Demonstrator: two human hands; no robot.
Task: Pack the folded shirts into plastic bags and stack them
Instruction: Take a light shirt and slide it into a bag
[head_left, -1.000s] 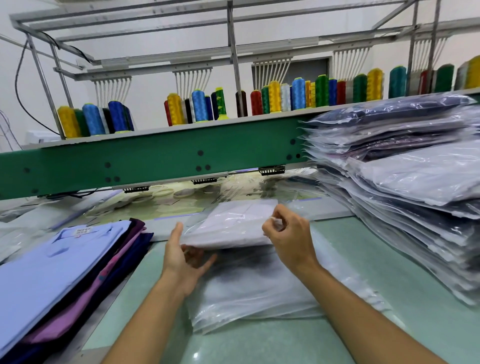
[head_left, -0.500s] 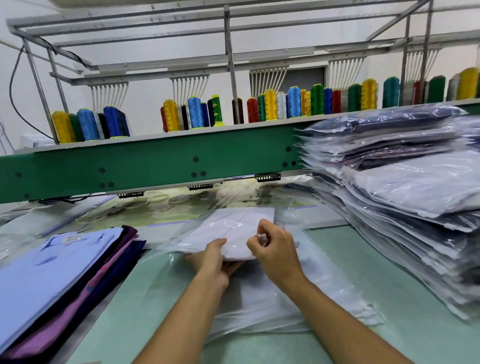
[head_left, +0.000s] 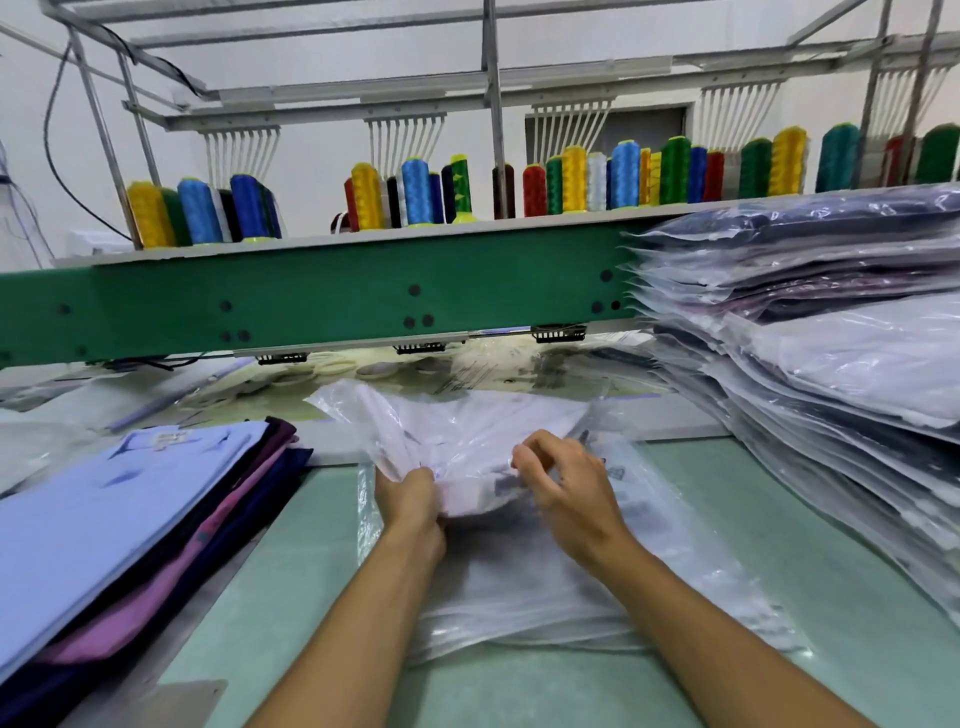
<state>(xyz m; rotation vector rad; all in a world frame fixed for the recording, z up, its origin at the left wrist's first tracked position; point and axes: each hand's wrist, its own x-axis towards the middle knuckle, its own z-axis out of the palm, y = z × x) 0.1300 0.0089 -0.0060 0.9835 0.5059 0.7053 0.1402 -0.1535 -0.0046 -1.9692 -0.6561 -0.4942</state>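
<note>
Head view, packing step under way. Left hand (head_left: 410, 501) grips the near edge of the white shirt (head_left: 467, 431), fingers curled under it; whether film lies between fingers and cloth I cannot tell. Right hand (head_left: 569, 493), fingers curled, pinches the plastic bag (head_left: 353, 410) at its mouth, just beside the left. The shirt sits just beyond both hands, lifted at the near end, most of it already inside the bag. Under the wrists lies a pile of empty bags (head_left: 519, 587) on the table (head_left: 311, 597). Unbagged folded shirts (head_left: 104, 499) lie outboard of the left hand. The bagged stack (head_left: 831, 364) rises outboard of the right.

My read: the shirt is nearly seated. To do it well:
- hold the mouth wide with the right hand
- push the shirt flat and square with the left, so the fold keeps
- don't snag the top empty bag below
- press the air out before moving it to the stack
</note>
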